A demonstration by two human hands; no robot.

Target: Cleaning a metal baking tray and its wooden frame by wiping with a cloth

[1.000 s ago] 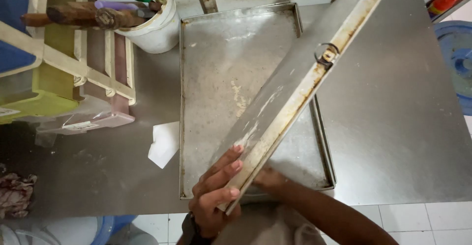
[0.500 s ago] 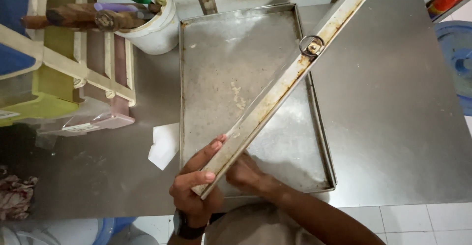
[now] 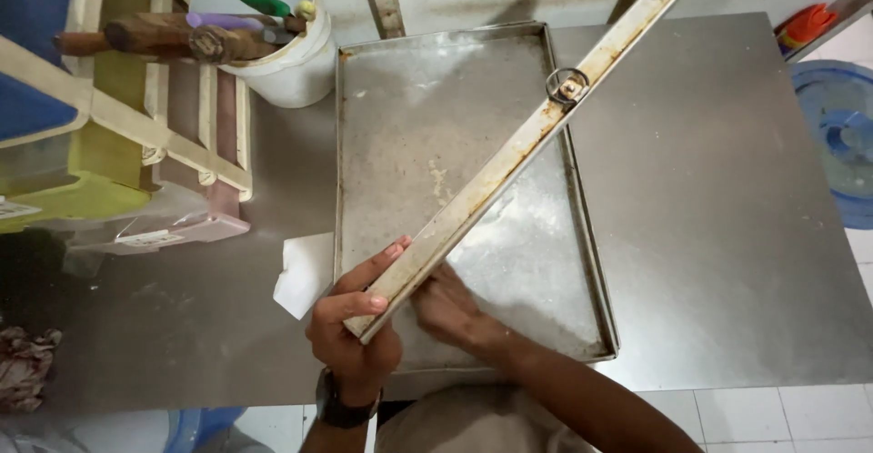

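metal bar (image 3: 509,166) lies diagonally over baking tray (image 3: 455,125) on steel bench (image 3: 709,235); left hand (image 3: 350,326) fingers wrapped around bar's near end; right hand (image 3: 446,307) flat on tray, fingers spread beneath bar.

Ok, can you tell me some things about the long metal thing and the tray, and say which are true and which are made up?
1. The left hand grips the near end of the long metal bar. True.
2. The bar lies flat along the tray's left edge. False: it slants across the metal tray.
3. A ring is fixed on the bar. True.
4. The white bucket is empty. False: tools with handles stick out of it.
5. The right hand rests under the bar, on the tray. True.
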